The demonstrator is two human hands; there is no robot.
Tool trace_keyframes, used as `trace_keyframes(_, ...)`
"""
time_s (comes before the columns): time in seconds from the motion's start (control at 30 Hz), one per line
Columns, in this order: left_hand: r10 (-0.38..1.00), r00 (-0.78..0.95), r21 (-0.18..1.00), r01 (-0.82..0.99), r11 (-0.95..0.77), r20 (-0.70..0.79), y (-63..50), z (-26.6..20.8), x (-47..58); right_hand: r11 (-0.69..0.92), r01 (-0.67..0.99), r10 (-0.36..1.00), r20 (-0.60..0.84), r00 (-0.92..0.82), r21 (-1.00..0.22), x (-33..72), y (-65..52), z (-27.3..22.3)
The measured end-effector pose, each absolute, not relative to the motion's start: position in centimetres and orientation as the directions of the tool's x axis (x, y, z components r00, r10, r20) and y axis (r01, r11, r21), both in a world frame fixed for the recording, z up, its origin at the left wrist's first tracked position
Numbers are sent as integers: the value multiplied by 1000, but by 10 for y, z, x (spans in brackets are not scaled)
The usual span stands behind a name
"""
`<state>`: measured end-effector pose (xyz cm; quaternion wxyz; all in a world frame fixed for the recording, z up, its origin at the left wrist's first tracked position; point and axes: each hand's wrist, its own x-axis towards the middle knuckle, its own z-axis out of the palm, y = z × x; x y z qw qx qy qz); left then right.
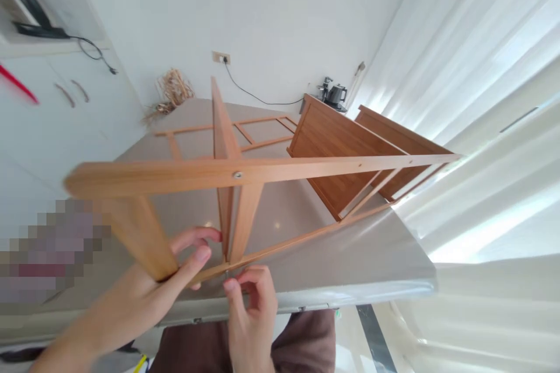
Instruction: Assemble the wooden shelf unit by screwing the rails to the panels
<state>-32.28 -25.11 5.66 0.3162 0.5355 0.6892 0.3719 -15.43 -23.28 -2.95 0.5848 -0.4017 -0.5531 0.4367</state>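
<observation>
A wooden shelf unit (pixel 301 169) lies on its side on the table, with long rails and brown shelf boards joined between them. My left hand (pixel 153 291) is closed around the near lower rail at its left end, thumb on top, beside a crosspiece (pixel 149 239). My right hand (pixel 254 309) pinches what looks like a small metal screw (pixel 226 274) against the outer side of that lower rail, below an upright board (pixel 225 210). The screw is mostly hidden by the fingertips. A similar metal screw head (pixel 237 175) sits in the upper rail.
A ladder-like wooden frame (pixel 262 143) lies farther back on the grey table (pixel 289 215). A black kettle (pixel 336 95) and a cord stand near the wall. Dried plants (pixel 172 90) are at the back left. White curtains (pixel 490 128) hang on the right.
</observation>
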Motion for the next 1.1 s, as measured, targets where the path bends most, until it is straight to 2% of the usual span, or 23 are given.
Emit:
trace_keyframes(0.1, 973, -140, 896, 381, 226, -186, -250, 77, -314, 352, 71, 935, 349, -56, -933, -152, -231, -31)
trace_keyframes(0.17, 969, -130, 901, 358, 244, -211, -249, 84, -312, 285, 130, 955, 271, -119, -950, -153, -233, -35)
trace_keyframes(0.27, 972, -117, 916, 326, 232, -205, -250, 87, -312, 214, 147, 964, 185, -191, -966, -156, -238, -40)
trace_keyframes(0.33, 974, -111, 921, 319, 223, -197, -250, 86, -313, 225, 145, 960, 193, -205, -963, -156, -241, -42)
trace_keyframes(0.47, 979, -104, 910, 362, 202, -176, -250, 82, -316, 240, 196, 963, 209, -169, -951, -154, -243, -34)
trace_keyframes(0.77, 985, -90, 890, 423, 171, -147, -252, 79, -318, 149, 238, 982, 115, -149, -960, -156, -248, -13)
trace_keyframes(0.87, 984, -93, 890, 418, 179, -154, -251, 79, -318, 50, 178, 987, 22, -159, -983, -160, -249, -12)
trace_keyframes(0.97, 977, -78, 905, 369, 214, -200, -250, 77, -318, -111, -35, 970, -100, -222, -993, -168, -251, -15)
trace_keyframes(1.03, 971, -78, 900, 365, 238, -225, -251, 75, -319, -215, -195, 951, -160, -265, -957, -172, -253, -18)
trace_keyframes(1.1, 972, -99, 884, 404, 236, -214, -252, 74, -320, -287, -284, 935, -204, -289, -915, -174, -255, -22)
